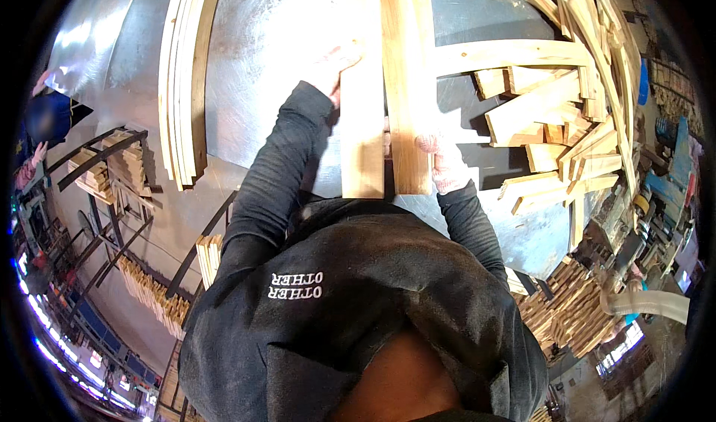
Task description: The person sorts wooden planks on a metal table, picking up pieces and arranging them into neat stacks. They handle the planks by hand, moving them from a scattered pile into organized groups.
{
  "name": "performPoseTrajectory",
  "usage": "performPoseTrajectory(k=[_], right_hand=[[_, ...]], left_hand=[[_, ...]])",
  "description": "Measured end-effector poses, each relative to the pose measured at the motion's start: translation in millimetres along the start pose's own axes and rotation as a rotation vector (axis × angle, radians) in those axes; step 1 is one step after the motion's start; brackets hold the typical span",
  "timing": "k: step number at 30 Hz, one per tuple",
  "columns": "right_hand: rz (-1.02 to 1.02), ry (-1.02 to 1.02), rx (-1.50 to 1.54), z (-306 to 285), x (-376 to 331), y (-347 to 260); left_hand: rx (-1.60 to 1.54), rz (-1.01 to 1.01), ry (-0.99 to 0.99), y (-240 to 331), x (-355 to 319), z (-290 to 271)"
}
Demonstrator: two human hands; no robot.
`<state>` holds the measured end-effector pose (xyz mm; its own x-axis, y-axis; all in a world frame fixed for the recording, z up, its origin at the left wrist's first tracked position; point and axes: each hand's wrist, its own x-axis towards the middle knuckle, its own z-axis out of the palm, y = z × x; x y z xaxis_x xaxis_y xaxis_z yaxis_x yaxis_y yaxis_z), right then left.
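Two long pale wooden boards run side by side away from me over a shiny metal table [253, 101], with a narrow gap between them. My left hand [327, 73] grips the outer edge of the left board [363, 146], thumb on top; glare washes out much of this hand. Nearer to me, my right hand [447, 165] is closed around the right board [409, 116]. Its thumb lies on the outer edge, and fingertips show in the gap between the boards. Both near board ends reach close to my dark sweatshirt.
A stack of long strips [183, 86] stands at the table's left. To the right lie a heap of short wood offcuts [537, 116], a crossing board [514, 55] and long curved-looking strips [611, 71]. Wood piles [570, 306] fill racks below. Another person [48, 116] is at far left.
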<state>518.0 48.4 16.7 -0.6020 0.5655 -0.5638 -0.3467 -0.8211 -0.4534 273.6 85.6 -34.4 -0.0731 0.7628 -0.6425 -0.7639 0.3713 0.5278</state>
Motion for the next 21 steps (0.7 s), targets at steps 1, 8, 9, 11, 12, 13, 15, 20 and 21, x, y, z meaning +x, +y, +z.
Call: performPoseTrajectory(k=[1, 8, 9, 11, 12, 13, 15, 20, 21], right_hand=[[0.004, -0.145, 0.01, 7, 3, -4], [0.015, -0.272, 0.026, 14, 2, -4], [-0.01, -0.24, -0.035, 17, -2, -6], [-0.026, -0.208, -0.107, 16, -3, -8], [-0.036, -0.209, -0.118, 18, -2, -9], [-0.043, -0.205, -0.129, 20, -2, -9], [-0.05, -0.271, -0.143, 17, 2, -6], [-0.408, -0.261, -1.314, 32, 14, 8], [-0.597, -0.291, -1.644, 52, 13, 8]], left_hand=[[0.119, 0.006, 0.07, 12, -10, 6], [1.207, 0.375, 0.469, 57, -23, -94], [1.371, 0.465, 0.568, 66, -29, -113], [1.843, 0.364, 0.866, 90, -55, -113], [1.859, 0.514, 0.967, 97, -66, -116], [1.924, 0.569, 1.03, 109, -72, -122], [2.028, 0.746, 1.067, 120, -86, -125], [0.91, 0.473, 0.045, 27, -85, -37], [0.664, 0.274, -0.177, 1, -86, -18]])
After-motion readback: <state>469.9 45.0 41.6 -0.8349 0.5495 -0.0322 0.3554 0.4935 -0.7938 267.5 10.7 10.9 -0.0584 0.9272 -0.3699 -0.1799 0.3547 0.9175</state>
